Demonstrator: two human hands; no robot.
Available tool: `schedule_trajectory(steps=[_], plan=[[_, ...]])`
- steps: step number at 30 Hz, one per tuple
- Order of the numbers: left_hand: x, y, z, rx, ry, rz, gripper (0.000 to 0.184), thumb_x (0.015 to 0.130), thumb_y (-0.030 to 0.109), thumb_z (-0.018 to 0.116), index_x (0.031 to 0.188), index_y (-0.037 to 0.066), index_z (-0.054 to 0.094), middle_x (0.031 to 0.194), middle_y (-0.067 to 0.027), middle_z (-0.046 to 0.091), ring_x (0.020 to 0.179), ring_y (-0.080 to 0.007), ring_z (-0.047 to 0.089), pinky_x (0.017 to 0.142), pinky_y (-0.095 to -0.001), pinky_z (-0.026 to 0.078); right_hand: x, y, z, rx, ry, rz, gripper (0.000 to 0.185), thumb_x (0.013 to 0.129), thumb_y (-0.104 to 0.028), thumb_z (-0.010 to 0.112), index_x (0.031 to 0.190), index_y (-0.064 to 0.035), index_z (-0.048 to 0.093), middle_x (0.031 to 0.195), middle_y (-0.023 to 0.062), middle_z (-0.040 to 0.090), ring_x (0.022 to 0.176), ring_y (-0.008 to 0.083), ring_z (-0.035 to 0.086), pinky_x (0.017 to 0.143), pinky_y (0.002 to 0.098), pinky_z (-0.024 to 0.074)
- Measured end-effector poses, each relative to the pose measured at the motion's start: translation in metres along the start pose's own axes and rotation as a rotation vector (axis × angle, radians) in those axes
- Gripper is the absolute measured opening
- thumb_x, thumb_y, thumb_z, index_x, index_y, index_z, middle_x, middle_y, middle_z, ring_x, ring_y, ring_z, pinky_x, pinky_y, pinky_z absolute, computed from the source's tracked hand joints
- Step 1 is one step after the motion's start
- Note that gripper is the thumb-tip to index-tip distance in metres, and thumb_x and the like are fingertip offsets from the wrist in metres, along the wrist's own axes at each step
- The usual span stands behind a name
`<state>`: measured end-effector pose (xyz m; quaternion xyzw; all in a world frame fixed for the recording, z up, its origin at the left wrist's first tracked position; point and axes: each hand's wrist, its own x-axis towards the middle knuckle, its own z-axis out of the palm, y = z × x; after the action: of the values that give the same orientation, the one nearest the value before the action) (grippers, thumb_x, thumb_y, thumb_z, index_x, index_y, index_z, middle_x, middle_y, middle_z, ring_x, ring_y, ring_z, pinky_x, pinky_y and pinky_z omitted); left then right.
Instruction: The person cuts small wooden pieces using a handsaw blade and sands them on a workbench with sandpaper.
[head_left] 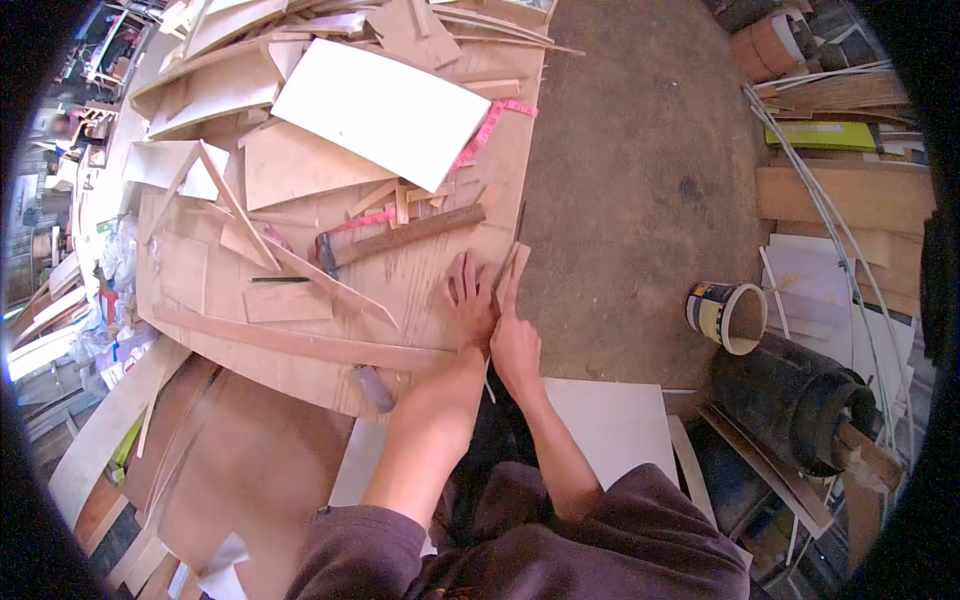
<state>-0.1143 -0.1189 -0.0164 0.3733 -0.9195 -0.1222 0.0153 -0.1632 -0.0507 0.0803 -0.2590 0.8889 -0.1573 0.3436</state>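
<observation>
My left hand [470, 306] lies on the wooden work board [400, 265] near its right edge, fingers spread. Right beside it, my right hand [516, 348] is closed around a narrow wooden strip [518, 264], its index finger stretched along the strip. A thin dark piece [521, 216] sticks out past the strip's far end; whether the two are joined, I cannot tell. Beyond my left hand lies a hammer with a wooden handle [412, 238]. A pink measuring tape [487, 130] runs partly under a white panel [380, 110].
Wood offcuts [215, 85] are heaped at the board's far left. A long thin strip [300, 340] lies along its near side. On the brown surface to the right, a bucket [745, 318] lies tipped near a black cylinder [800, 400]. Long thin rods [810, 190] stand at the far right.
</observation>
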Motion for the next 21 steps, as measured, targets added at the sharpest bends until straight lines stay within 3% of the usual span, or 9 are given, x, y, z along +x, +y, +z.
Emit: schedule_trajectory(steps=[3, 5, 11, 12, 14, 16, 17, 19, 21], plan=[[-0.002, 0.005, -0.008, -0.011, -0.012, -0.002, 0.046, 0.09, 0.027, 0.05, 0.136, 0.021, 0.045, 0.16, -0.0067, 0.024, 0.149, -0.0238, 0.016, 0.113, -0.0544, 0.017, 0.026, 0.0, 0.005, 0.007, 0.047, 0.006, 0.073, 0.092, -0.013, 0.048, 0.151, 0.0, 0.006, 0.081, 0.0294, 0.067, 0.075, 0.0465, 0.067, 0.067, 0.0574, 0.0527], [-0.003, 0.002, -0.01, 0.01, 0.018, -0.003, 0.045, 0.09, 0.027, 0.05, 0.135, 0.021, 0.046, 0.16, -0.0064, 0.024, 0.149, -0.0237, 0.017, 0.112, -0.0542, 0.017, 0.047, 0.006, 0.013, 0.007, 0.122, -0.035, 0.081, 0.092, -0.013, 0.047, 0.152, -0.0036, -0.007, 0.082, 0.0295, 0.067, 0.076, 0.0466, 0.067, 0.069, 0.0584, 0.052], [-0.002, -0.001, 0.016, -0.013, 0.059, 0.008, 0.044, 0.091, 0.028, 0.049, 0.135, 0.02, 0.047, 0.159, -0.0082, 0.024, 0.148, -0.025, 0.02, 0.112, -0.0544, 0.017, -0.004, 0.0, 0.005, -0.021, 0.006, -0.014, 0.077, 0.09, -0.009, 0.049, 0.151, 0.0031, 0.003, 0.078, 0.0326, 0.064, 0.074, 0.0506, 0.063, 0.067, 0.0606, 0.0488], [-0.001, -0.002, 0.017, -0.045, 0.078, 0.01, 0.044, 0.091, 0.027, 0.05, 0.134, 0.02, 0.047, 0.159, -0.0085, 0.025, 0.148, -0.0251, 0.02, 0.112, -0.0545, 0.017, 0.003, -0.001, 0.009, -0.023, 0.053, -0.006, 0.074, 0.09, -0.009, 0.047, 0.152, -0.0026, 0.006, 0.082, 0.028, 0.068, 0.074, 0.046, 0.066, 0.067, 0.0558, 0.0527], [-0.004, -0.003, 0.013, -0.071, 0.1, 0.04, 0.044, 0.09, 0.026, 0.05, 0.134, 0.02, 0.047, 0.159, -0.0087, 0.025, 0.148, -0.0251, 0.02, 0.112, -0.0545, 0.017, 0.038, 0.019, 0.04, -0.013, 0.083, -0.014, 0.077, 0.09, -0.01, 0.047, 0.152, -0.0039, 0.004, 0.081, 0.0278, 0.068, 0.074, 0.046, 0.066, 0.067, 0.0556, 0.0528], [-0.001, -0.003, 0.007, 0.259, -0.008, 0.044, 0.041, 0.09, 0.026, 0.05, 0.131, 0.021, 0.05, 0.158, -0.0077, 0.028, 0.147, -0.0252, 0.022, 0.112, -0.0543, 0.017, 0.044, 0.009, 0.03, 0.006, 0.134, -0.023, 0.079, 0.09, -0.011, 0.048, 0.153, -0.0052, 0.001, 0.081, 0.0276, 0.068, 0.074, 0.0461, 0.066, 0.068, 0.0554, 0.053], [0.001, -0.002, 0.005, 0.258, 0.012, 0.06, 0.041, 0.09, 0.026, 0.05, 0.131, 0.021, 0.05, 0.158, -0.0077, 0.028, 0.147, -0.0252, 0.022, 0.112, -0.0543, 0.017, 0.024, 0.0, 0.01, 0.047, 0.109, -0.008, 0.078, 0.09, -0.011, 0.049, 0.153, -0.0045, 0.003, 0.08, 0.0296, 0.066, 0.074, 0.0477, 0.066, 0.069, 0.0582, 0.0512], [0.0, -0.003, 0.019, -0.119, 0.118, 0.003, 0.042, 0.09, 0.027, 0.051, 0.131, 0.022, 0.05, 0.158, -0.0077, 0.028, 0.148, -0.0253, 0.021, 0.112, -0.0541, 0.016, 0.011, -0.003, -0.007, 0.074, 0.095, 0.004, 0.078, 0.09, -0.011, 0.05, 0.153, -0.0038, 0.005, 0.079, 0.0315, 0.065, 0.074, 0.0494, 0.065, 0.071, 0.061, 0.0494], [-0.001, -0.015, 0.041, -0.021, 0.157, 0.063, 0.055, 0.088, 0.027, 0.055, 0.141, 0.024, 0.042, 0.16, -0.0089, 0.021, 0.149, -0.0281, 0.016, 0.113, -0.0546, 0.014, 0.011, -0.003, -0.004, 0.044, 0.012, 0.064, 0.08, 0.089, -0.012, 0.053, 0.155, -0.0098, 0.009, 0.085, 0.0325, 0.066, 0.078, 0.0498, 0.065, 0.077, 0.058, 0.0527]])
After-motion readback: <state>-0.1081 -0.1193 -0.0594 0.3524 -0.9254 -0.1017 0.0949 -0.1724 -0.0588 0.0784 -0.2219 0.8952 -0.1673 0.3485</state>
